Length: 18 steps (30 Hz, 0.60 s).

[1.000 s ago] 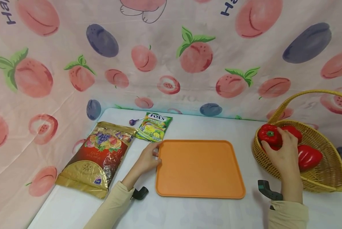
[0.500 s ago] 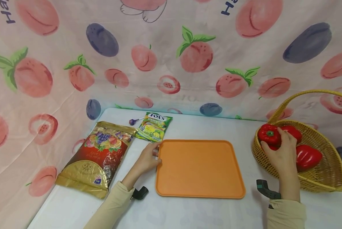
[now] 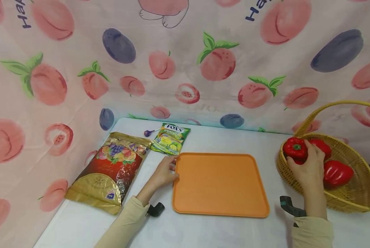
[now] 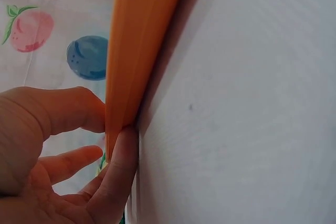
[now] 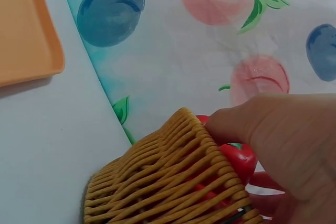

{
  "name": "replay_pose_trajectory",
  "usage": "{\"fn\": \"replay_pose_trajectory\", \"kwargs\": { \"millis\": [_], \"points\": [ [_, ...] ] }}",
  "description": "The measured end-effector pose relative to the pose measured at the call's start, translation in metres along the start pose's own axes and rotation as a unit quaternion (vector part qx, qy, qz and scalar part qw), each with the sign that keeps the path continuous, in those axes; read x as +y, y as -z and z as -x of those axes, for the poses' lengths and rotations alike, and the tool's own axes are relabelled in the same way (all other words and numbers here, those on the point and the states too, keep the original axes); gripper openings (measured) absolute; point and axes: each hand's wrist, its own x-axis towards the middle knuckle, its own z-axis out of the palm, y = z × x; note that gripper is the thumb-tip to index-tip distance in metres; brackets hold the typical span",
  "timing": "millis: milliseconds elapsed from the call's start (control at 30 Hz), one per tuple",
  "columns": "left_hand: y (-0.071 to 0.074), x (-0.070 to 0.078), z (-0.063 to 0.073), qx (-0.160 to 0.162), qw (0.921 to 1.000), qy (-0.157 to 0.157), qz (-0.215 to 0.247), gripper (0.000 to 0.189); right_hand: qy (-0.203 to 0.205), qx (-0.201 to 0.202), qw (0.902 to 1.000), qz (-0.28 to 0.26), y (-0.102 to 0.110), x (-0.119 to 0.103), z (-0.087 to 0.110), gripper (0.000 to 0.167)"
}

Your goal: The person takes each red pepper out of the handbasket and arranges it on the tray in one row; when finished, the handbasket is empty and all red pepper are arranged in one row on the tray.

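Note:
My left hand point(image 3: 163, 173) pinches the left rim of an orange rectangular tray point(image 3: 220, 184) that lies on the white table. In the left wrist view the thumb is on one side of the tray's edge and a finger reaches along its underside. Over on the right, my right hand point(image 3: 309, 168) holds a red bell pepper point(image 3: 294, 147) with a green stem, thumb on one side and fingers on the other. That pepper is at the near left side of a yellow wicker basket point(image 3: 285, 176), whose wall hides part of it in the right wrist view.
More red peppers point(image 3: 338, 174) lie in the basket, under its tall arched handle point(image 3: 333, 104). Left of the tray are a large red and gold candy bag point(image 3: 110, 172), a green FOX'S candy bag point(image 3: 171, 138) and a lollipop point(image 3: 148, 133). A fruit-print cloth point(image 3: 178, 62) hangs behind.
The head view has shifted slightly, so everything appears a little further right. Both hands keep their places at the tray and the pepper.

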Motion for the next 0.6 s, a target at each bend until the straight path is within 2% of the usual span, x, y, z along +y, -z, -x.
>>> {"fn": "replay_pose_trajectory", "kwargs": {
  "millis": [467, 600],
  "points": [
    [-0.002, 0.001, -0.001, 0.002, 1.0000, 0.001, -0.001, 0.076, -0.015, -0.056, 0.9977, 0.035, 0.015, -0.001, -0.010, 0.082],
    [-0.002, 0.001, 0.000, 0.004, 1.0000, 0.003, -0.005, 0.075, -0.006, -0.074, 0.9960, 0.050, 0.022, -0.001, -0.016, 0.082]
  ]
}}
